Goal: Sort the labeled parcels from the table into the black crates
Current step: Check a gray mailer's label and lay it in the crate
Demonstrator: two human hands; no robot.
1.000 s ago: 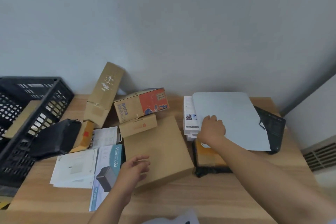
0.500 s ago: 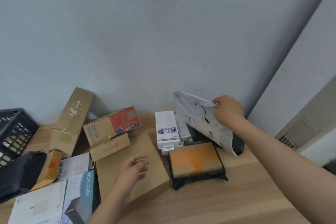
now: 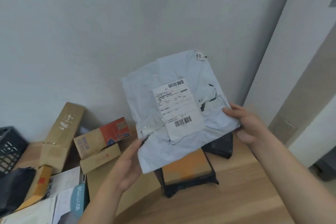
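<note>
two hands lifting a crinkled mailer

both hands are holding a soft grey poly mailer (image 3: 181, 100) above the wooden table (image 3: 227, 196). left hand (image 3: 127, 167) is pinching its lower corner; right hand (image 3: 245, 123) is gripping its right edge. its rectangular paper label (image 3: 179, 107) is facing up, over cardboard boxes (image 3: 98, 142).

The small print on the white paper label (image 3: 179, 108) of the grey plastic mailer bag (image 3: 177, 107) is too tiny to read. The bag hides the far end of the flat orange box (image 3: 185, 169). The black plastic crate (image 3: 10, 148) is cut off by the left edge.
</note>
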